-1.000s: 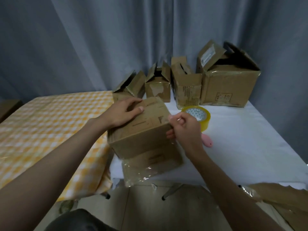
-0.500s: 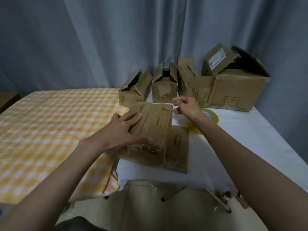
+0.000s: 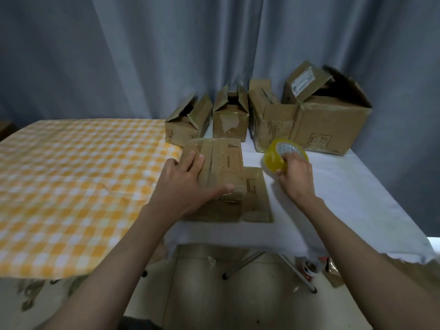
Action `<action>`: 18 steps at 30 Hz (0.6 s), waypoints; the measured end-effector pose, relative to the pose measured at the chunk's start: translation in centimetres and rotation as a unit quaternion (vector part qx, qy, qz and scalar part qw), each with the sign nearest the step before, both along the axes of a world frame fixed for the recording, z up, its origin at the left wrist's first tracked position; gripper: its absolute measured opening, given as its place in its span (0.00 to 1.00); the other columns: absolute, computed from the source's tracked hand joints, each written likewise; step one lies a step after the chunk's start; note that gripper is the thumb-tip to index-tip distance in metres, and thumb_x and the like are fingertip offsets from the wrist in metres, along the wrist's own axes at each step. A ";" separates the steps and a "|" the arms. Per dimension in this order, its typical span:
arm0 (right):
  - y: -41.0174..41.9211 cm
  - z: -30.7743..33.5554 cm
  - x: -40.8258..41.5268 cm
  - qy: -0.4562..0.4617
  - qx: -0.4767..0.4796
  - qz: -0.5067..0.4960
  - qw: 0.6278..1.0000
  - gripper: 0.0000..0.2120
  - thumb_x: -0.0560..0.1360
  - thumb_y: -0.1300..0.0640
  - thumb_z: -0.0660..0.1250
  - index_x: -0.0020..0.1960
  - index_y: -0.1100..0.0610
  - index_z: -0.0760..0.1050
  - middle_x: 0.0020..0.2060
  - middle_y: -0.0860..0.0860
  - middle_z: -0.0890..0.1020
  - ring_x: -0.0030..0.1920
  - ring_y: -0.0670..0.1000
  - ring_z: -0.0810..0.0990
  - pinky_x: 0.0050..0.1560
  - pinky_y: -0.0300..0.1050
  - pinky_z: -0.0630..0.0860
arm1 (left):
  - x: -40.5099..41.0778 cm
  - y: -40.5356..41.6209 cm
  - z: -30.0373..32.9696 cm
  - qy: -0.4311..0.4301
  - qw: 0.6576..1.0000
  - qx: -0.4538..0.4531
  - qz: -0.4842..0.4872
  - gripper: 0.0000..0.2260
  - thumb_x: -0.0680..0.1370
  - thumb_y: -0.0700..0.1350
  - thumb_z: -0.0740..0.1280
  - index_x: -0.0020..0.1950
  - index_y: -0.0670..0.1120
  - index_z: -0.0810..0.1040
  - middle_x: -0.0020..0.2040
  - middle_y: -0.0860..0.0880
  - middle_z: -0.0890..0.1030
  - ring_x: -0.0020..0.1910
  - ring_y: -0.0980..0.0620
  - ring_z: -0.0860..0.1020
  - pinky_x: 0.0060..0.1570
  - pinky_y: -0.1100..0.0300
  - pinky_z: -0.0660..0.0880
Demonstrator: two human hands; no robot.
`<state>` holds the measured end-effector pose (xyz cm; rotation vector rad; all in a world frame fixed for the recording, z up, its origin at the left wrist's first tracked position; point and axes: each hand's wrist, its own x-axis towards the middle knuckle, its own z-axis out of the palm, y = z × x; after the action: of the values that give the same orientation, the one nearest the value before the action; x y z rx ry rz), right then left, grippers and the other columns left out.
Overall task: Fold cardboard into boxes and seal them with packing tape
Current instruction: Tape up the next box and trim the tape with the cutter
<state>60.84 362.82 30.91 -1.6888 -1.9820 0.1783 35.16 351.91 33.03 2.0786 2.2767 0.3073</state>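
Observation:
A small brown cardboard box stands on the white-covered table, its top flaps closed and one flap lying flat to its right. My left hand presses flat on the box's top, fingers spread and thumb stretched along the near edge. My right hand grips a yellow roll of packing tape, tilted up just right of the box.
Several open cardboard boxes line the back of the table, the biggest one at the right, smaller ones at the left. A yellow checked cloth covers the surface to the left. Folding table legs and scraps lie on the floor below.
My right hand has left the box's far edge, moved right and taken hold of the tape roll, lifting it on edge. My left hand stays pressed on the box top.

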 end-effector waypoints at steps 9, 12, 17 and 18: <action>-5.7 5.1 1.2 0.134 0.014 0.076 0.988 0.21 0.75 0.61 0.72 0.68 0.57 0.75 0.64 0.56 0.77 0.62 0.57 0.74 0.56 0.43 0.66 | 4.0 0.8 1.8 0.021 0.997 0.066 -0.028 0.45 0.71 0.79 0.45 0.80 0.51 0.57 0.80 0.48 0.58 0.79 0.41 0.49 0.75 0.40 0.40; -7.5 6.2 2.0 0.123 0.003 0.102 0.987 0.20 0.76 0.60 0.71 0.67 0.57 0.76 0.60 0.55 0.78 0.58 0.56 0.75 0.51 0.41 0.64 | 5.7 0.6 3.1 -0.107 0.972 0.175 -0.118 0.28 0.80 0.63 0.58 0.76 0.51 0.67 0.74 0.50 0.69 0.74 0.49 0.61 0.72 0.57 0.53; -10.4 7.8 3.7 0.078 -0.048 0.156 0.984 0.15 0.75 0.60 0.72 0.61 0.55 0.78 0.51 0.50 0.78 0.51 0.52 0.75 0.43 0.44 0.66 | 8.9 -0.4 4.3 -0.273 0.922 0.193 -0.196 0.20 0.82 0.47 0.64 0.74 0.47 0.72 0.64 0.51 0.73 0.62 0.57 0.71 0.64 0.67 0.68; -10.9 8.0 3.9 0.078 -0.062 0.164 0.981 0.14 0.75 0.60 0.72 0.60 0.54 0.78 0.50 0.49 0.78 0.50 0.51 0.75 0.43 0.43 0.68 | 9.3 -0.5 4.5 -0.289 0.917 0.183 -0.203 0.20 0.82 0.47 0.65 0.73 0.47 0.72 0.63 0.50 0.73 0.60 0.56 0.73 0.63 0.60 0.71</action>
<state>64.77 351.90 38.93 -1.3596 -2.1522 0.5448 44.46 351.43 37.51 2.1506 1.4916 1.2061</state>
